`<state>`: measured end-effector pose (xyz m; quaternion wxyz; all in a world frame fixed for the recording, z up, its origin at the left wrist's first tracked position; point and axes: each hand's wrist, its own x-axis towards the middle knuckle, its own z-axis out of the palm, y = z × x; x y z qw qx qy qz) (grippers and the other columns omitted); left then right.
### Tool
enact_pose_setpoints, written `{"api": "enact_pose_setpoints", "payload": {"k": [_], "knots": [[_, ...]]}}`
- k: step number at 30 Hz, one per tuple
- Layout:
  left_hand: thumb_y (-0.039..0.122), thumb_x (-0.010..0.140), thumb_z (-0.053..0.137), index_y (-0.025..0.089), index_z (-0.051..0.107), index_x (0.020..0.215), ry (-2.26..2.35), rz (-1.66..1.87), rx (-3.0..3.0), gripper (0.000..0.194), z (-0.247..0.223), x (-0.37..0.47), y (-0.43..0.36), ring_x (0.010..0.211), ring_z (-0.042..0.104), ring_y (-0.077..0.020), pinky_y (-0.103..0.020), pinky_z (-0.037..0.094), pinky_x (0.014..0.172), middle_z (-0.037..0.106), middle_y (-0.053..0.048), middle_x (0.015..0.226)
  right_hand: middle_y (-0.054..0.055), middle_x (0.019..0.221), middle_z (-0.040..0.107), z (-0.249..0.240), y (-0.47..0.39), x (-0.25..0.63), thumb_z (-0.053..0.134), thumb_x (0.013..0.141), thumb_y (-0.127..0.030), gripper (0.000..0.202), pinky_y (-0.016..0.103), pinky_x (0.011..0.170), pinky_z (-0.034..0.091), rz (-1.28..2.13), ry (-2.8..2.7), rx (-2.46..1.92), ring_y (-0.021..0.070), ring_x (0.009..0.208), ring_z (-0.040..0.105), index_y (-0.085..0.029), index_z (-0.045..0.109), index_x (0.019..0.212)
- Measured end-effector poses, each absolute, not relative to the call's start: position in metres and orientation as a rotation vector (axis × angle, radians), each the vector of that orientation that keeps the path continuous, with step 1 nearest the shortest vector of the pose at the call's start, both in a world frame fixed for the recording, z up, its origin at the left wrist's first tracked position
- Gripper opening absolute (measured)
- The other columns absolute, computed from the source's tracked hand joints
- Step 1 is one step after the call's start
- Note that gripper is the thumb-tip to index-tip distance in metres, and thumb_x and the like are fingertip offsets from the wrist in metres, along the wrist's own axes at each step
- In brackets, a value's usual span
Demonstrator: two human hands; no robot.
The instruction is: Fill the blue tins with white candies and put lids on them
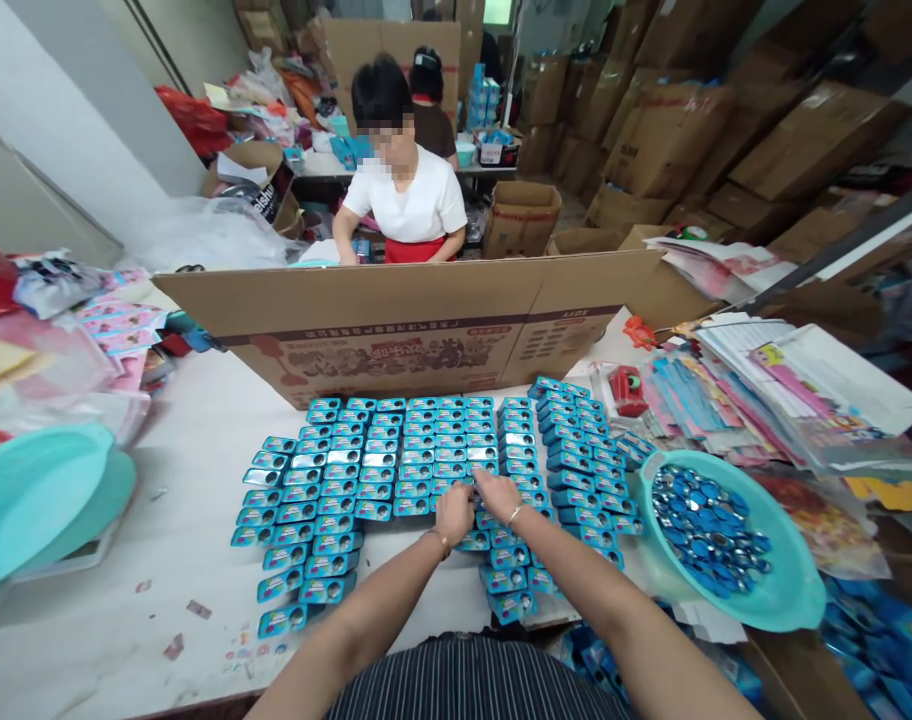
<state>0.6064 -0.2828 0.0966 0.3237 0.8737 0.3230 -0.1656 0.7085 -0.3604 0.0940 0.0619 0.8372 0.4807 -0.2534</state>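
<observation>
Blue cases [418, 457] beneath and around fingers [484, 483]

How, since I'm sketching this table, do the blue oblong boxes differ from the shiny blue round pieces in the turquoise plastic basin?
The blue oblong boxes are lined up in rows on the white table; the shiny blue round pieces lie jumbled in the turquoise plastic basin. Each box is oblong and looks larger; each piece is round and looks smaller. Both show blue.
</observation>
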Motion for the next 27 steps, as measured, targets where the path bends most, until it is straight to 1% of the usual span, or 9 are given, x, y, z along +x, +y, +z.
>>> {"api": "enact_pose_setpoints", "payload": {"k": [3, 5, 10, 13, 16, 18, 20, 23, 27], "knots": [[0.02, 0.088, 0.056, 0.02, 0.066, 0.101, 0.858, -0.418, 2.287, 0.017, 0.098, 0.609, -0.283, 0.103, 0.065, -0.0235, -0.03, 0.046, 0.083, 0.066, -0.008, 0.114, 0.013, 0.128, 0.06, 0.09, -0.369, 0.707, 0.034, 0.097, -0.019, 0.042, 0.032, 0.079, 0.048, -0.719, 1.482, 2.553, 0.0243, 0.105, 0.064, -0.024, 0.048, 0.136], [0.022, 0.089, 0.055, 0.02, 0.065, 0.103, 0.853, -0.41, 2.286, 0.018, 0.1, 0.61, -0.285, 0.104, 0.065, -0.024, -0.03, 0.046, 0.083, 0.066, -0.009, 0.114, 0.013, 0.129, 0.059, 0.087, -0.373, 0.707, 0.034, 0.097, -0.019, 0.042, 0.032, 0.078, 0.048, -0.682, 1.475, 2.584, 0.0239, 0.103, 0.064, -0.025, 0.05, 0.135], [0.024, 0.095, 0.045, 0.019, 0.066, 0.107, 0.806, -0.399, 2.281, 0.024, 0.098, 0.608, -0.292, 0.104, 0.065, -0.0232, -0.03, 0.047, 0.083, 0.065, -0.011, 0.115, 0.011, 0.12, 0.061, 0.084, -0.379, 0.708, 0.036, 0.095, -0.016, 0.032, 0.029, 0.075, 0.045, -0.664, 1.454, 2.617, 0.0212, 0.098, 0.063, -0.022, 0.059, 0.116], [0.028, 0.091, 0.056, 0.021, 0.063, 0.116, 0.747, -0.401, 2.269, 0.027, 0.097, 0.607, -0.296, 0.105, 0.065, -0.0219, -0.028, 0.047, 0.085, 0.064, -0.009, 0.119, 0.009, 0.12, 0.061, 0.085, -0.382, 0.709, 0.036, 0.094, -0.016, 0.031, 0.027, 0.073, 0.043, -0.661, 1.444, 2.627, 0.0199, 0.096, 0.063, -0.023, 0.058, 0.115], [0.032, 0.084, 0.066, 0.022, 0.063, 0.115, 0.721, -0.411, 2.264, 0.032, 0.097, 0.609, -0.301, 0.107, 0.064, -0.0229, -0.028, 0.047, 0.086, 0.063, -0.008, 0.122, 0.009, 0.126, 0.058, 0.089, -0.386, 0.713, 0.038, 0.094, -0.019, 0.033, 0.028, 0.071, 0.043, -0.704, 1.437, 2.625, 0.0207, 0.096, 0.064, -0.025, 0.055, 0.122], [0.035, 0.083, 0.068, 0.02, 0.062, 0.114, 0.744, -0.433, 2.273, 0.035, 0.097, 0.611, -0.303, 0.106, 0.065, -0.0246, -0.03, 0.047, 0.086, 0.062, -0.009, 0.122, 0.009, 0.129, 0.056, 0.092, -0.386, 0.718, 0.041, 0.093, -0.019, 0.036, 0.029, 0.072, 0.043, -0.765, 1.455, 2.605, 0.0217, 0.097, 0.065, -0.024, 0.052, 0.127], [0.036, 0.085, 0.065, 0.018, 0.061, 0.113, 0.778, -0.459, 2.289, 0.034, 0.098, 0.614, -0.306, 0.107, 0.064, -0.026, -0.031, 0.047, 0.086, 0.062, -0.011, 0.121, 0.01, 0.128, 0.057, 0.096, -0.382, 0.724, 0.045, 0.09, -0.016, 0.04, 0.029, 0.074, 0.043, -0.828, 1.49, 2.567, 0.0226, 0.099, 0.064, -0.023, 0.05, 0.129], [0.031, 0.089, 0.058, 0.016, 0.058, 0.116, 0.78, -0.471, 2.312, 0.031, 0.098, 0.616, -0.308, 0.11, 0.063, -0.0268, -0.032, 0.047, 0.088, 0.061, -0.013, 0.123, 0.011, 0.121, 0.061, 0.099, -0.373, 0.731, 0.051, 0.086, -0.014, 0.043, 0.03, 0.077, 0.042, -0.885, 1.526, 2.519, 0.0239, 0.101, 0.064, -0.022, 0.049, 0.129], [0.025, 0.094, 0.049, 0.015, 0.056, 0.119, 0.716, -0.493, 2.349, 0.028, 0.097, 0.613, -0.306, 0.112, 0.063, -0.0277, -0.034, 0.046, 0.09, 0.057, -0.016, 0.128, 0.012, 0.119, 0.064, 0.098, -0.368, 0.736, 0.051, 0.09, -0.02, 0.035, 0.029, 0.079, 0.041, -0.899, 1.534, 2.532, 0.0236, 0.103, 0.063, -0.021, 0.051, 0.125]]}}
